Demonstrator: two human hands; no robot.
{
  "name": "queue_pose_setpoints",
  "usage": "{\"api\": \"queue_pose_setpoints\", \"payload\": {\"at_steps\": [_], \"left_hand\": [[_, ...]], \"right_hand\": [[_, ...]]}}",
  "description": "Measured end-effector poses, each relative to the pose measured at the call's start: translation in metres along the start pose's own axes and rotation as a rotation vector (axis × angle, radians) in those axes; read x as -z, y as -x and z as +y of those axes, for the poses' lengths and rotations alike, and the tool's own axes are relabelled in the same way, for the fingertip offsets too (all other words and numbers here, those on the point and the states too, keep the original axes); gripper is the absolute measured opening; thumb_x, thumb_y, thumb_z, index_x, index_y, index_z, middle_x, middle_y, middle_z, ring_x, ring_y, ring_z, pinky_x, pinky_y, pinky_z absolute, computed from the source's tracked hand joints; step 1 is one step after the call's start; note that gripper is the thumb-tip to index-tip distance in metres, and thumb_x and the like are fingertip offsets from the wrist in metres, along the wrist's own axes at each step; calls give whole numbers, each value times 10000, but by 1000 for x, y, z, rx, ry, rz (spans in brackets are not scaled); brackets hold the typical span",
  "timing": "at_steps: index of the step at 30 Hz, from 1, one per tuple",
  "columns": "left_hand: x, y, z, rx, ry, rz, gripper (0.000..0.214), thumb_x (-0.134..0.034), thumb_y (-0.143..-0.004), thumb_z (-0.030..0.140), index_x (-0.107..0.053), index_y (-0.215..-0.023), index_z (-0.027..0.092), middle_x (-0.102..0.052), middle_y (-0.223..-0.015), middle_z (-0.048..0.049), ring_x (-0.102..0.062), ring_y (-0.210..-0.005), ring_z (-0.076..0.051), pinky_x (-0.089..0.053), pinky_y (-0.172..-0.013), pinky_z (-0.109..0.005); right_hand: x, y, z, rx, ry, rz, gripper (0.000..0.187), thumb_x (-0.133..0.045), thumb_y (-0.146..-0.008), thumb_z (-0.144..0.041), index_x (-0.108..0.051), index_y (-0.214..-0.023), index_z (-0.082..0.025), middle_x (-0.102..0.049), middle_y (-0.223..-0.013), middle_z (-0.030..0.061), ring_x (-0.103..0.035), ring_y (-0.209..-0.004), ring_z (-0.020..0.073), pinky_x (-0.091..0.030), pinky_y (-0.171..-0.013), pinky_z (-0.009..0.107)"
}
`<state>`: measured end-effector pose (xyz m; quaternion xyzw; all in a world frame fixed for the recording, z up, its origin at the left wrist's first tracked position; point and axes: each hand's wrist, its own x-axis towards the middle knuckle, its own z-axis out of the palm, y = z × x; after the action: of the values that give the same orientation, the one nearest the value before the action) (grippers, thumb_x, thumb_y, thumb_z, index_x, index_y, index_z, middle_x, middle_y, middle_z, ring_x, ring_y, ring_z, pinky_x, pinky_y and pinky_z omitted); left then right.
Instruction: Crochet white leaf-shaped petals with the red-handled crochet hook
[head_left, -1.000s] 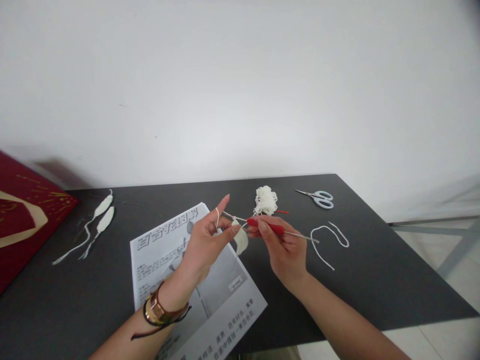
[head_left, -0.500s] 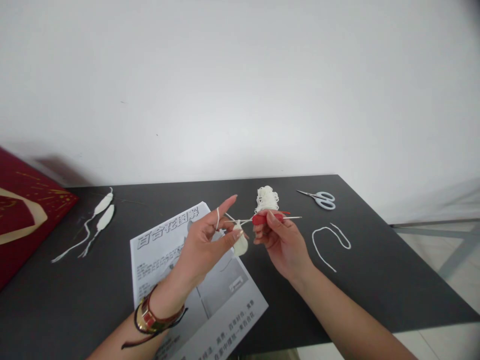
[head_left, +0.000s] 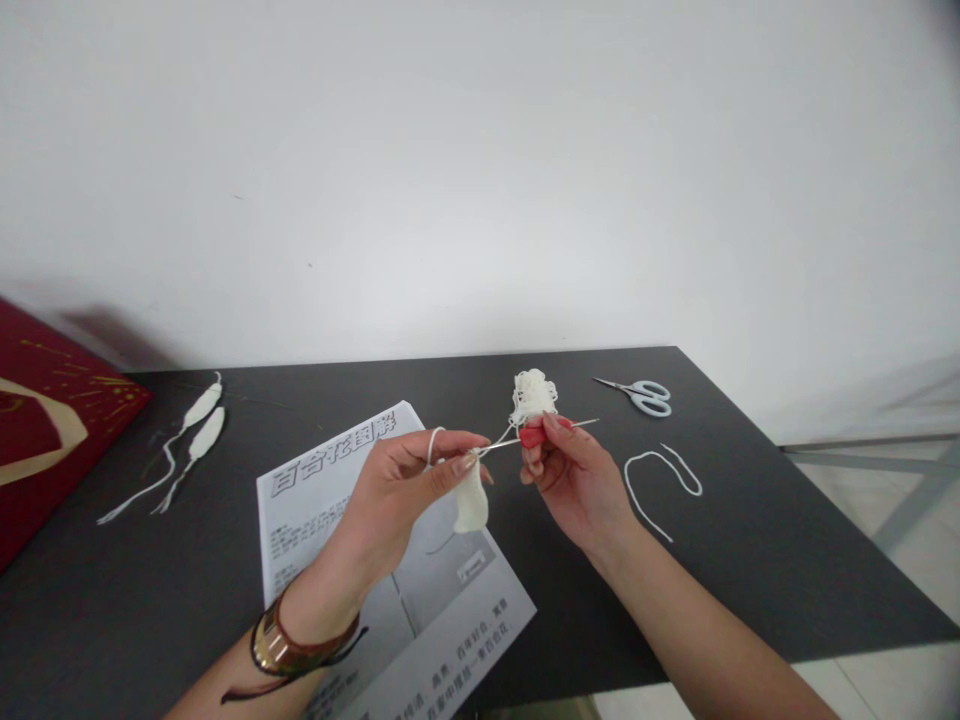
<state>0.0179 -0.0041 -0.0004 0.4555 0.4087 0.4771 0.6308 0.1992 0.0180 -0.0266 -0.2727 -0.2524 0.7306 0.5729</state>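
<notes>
Between thumb and fingers, my left hand [head_left: 409,485] pinches the top of a small white crochet piece [head_left: 471,498], which hangs down over the printed sheet. White yarn loops around my left index finger. My right hand [head_left: 574,475] grips a crochet hook [head_left: 534,436] by its red handle, its thin metal shaft pointing left to the top edge of the piece. Whether the hook tip sits inside a stitch is too small to tell. Behind the hook lies a loose bundle of white yarn [head_left: 534,392], with a strand running toward my hands.
A printed sheet [head_left: 315,500] lies under my left arm. Two white crocheted petals [head_left: 204,432] with yarn tails rest at the left, near a red box or bag [head_left: 45,440]. Scissors [head_left: 646,397] and a cut piece of yarn [head_left: 664,458] lie right on the dark table [head_left: 750,560].
My left index finger has lowered from its raised position toward the crochet piece. The piece now hangs longer and lower. The hook has tilted, its tip end lower, and shifted slightly right.
</notes>
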Motion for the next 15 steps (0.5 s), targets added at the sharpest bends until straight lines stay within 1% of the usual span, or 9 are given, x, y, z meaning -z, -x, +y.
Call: {"api": "queue_pose_setpoints", "payload": {"at_steps": [7,15], "left_hand": [[0,1,3,-18,4,-14,153,-673,-787,226,-741,-919,190,-738,-750,-43,-640,-656,-147,-475,-617,-247],[1,1,3,-34,10,-13,133,-669,-791,210,-744,-900,194,-734,-738,-30,-640,-664,-136,-476,-626,-232]], "right_hand": [[1,0,-3,33,38,10,163,-698,-763,-292,-703,-715,-136,-636,-552,-6,-541,-426,82,-538,-457,193],[2,1,-5,86,82,12,171,-692,-766,-294,-707,-717,-131,-629,-546,-4,-533,-429,81,-540,-463,199]]}}
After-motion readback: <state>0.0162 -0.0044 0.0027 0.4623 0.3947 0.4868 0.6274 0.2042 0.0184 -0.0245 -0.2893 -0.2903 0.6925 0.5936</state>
